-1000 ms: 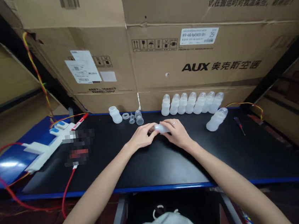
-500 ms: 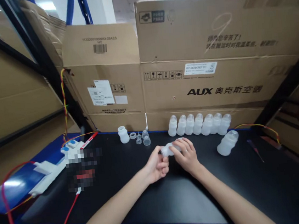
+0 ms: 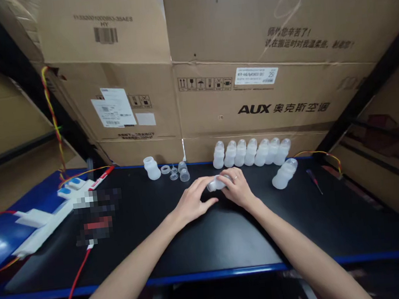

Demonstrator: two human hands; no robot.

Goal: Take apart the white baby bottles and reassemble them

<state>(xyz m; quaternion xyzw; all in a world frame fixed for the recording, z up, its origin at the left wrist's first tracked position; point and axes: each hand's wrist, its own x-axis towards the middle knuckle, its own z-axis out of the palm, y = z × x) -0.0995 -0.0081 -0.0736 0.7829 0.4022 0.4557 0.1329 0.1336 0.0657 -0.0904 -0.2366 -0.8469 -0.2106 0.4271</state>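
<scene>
A small translucent white baby bottle [image 3: 216,183] lies on its side above the black tabletop, partly covered by fingers. My right hand [image 3: 237,187] is wrapped round its right part. At the left end of the bottle is my left hand [image 3: 195,200], open, its fingers stretched out and its thumb held apart; the fingertips are at the bottle's end, and whether they press on it I cannot tell. Beyond my left hand stand an open bottle body [image 3: 152,168], a white ring [image 3: 165,169], small clear parts [image 3: 174,173] and clear caps [image 3: 184,174].
Several capped bottles [image 3: 252,152] stand in a row at the back right. One more bottle [image 3: 285,173] leans in front of them, near a screwdriver [image 3: 314,181]. A power strip [image 3: 55,217] with cables lies on the left. Cardboard [image 3: 216,105] walls the back.
My left hand has loosened from the bottle's end, its curled fingers straightening and its thumb moving away. My right hand keeps its grip. The camera view has tilted down and shifted.
</scene>
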